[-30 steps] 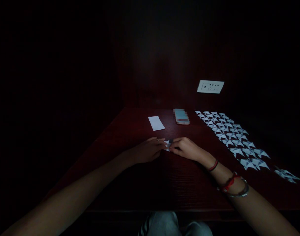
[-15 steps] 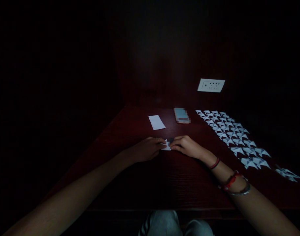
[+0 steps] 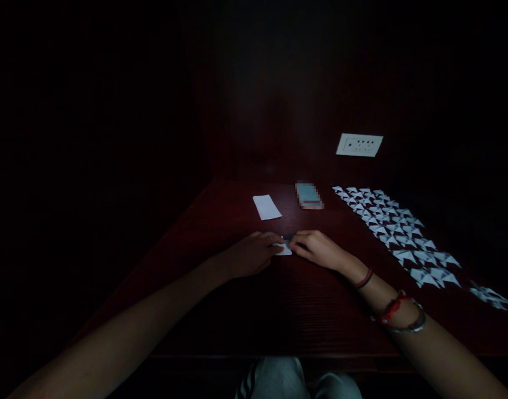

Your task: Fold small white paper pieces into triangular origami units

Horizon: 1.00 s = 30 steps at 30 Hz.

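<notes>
Left fingers had slid slightly further over the folded paper since half a second earlier; right hand had barely shifted. From my remote seat I saw the left hand (image 3: 254, 254), fingers close together and flattened onto the folded paper (image 3: 284, 250), a small, crisp white piece lying on the dark red, glossy tabletop (image 3: 191, 244) between both hands. The right hand (image 3: 316, 249) curled its fingers with the tips at the paper's right edge (too dim, I couldn't tell if they pinched it). Beyond, I noted a flat, smooth paper stack (image 3: 267, 207), oblong, and a blurred pale-blue rectangle (image 3: 309, 195) just right of it. Pointed, creased paper shapes (image 3: 431, 277) ran in rows along the right. Red braided and dark bracelets (image 3: 395, 306) circled the right forearm.
</notes>
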{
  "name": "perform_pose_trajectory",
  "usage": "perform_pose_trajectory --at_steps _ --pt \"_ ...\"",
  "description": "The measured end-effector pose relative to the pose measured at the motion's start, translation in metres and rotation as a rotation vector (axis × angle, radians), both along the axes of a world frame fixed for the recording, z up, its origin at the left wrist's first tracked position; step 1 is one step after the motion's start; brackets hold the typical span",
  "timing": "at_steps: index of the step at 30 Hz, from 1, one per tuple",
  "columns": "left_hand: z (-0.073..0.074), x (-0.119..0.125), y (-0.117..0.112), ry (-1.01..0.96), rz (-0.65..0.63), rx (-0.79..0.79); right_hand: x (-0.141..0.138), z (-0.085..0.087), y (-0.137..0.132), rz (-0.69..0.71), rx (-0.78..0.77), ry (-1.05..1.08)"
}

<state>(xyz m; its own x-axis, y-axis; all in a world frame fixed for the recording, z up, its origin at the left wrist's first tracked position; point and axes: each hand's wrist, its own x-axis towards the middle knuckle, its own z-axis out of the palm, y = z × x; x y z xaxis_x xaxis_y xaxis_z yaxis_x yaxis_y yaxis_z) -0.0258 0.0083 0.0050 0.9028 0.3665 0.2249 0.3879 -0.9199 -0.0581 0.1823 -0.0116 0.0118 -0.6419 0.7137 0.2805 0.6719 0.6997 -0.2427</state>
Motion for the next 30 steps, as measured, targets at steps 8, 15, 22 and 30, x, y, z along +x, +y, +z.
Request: perform_pose_trajectory --at_steps 8,15,22,30 --pt "0.002 0.001 0.0 -0.017 -0.02 -0.06 0.001 -0.008 0.004 -0.107 -0.077 0.087" --pt "0.001 0.0 0.005 -0.05 -0.02 -0.101 0.002 -0.013 0.008 -0.175 -0.119 0.143" --pt "0.002 0.0 0.006 -0.04 -0.021 -0.112 0.0 -0.015 0.01 -0.239 -0.168 0.16" --pt "0.002 0.002 0.006 -0.007 -0.042 -0.079 -0.001 -0.014 0.012 -0.275 -0.196 0.154"
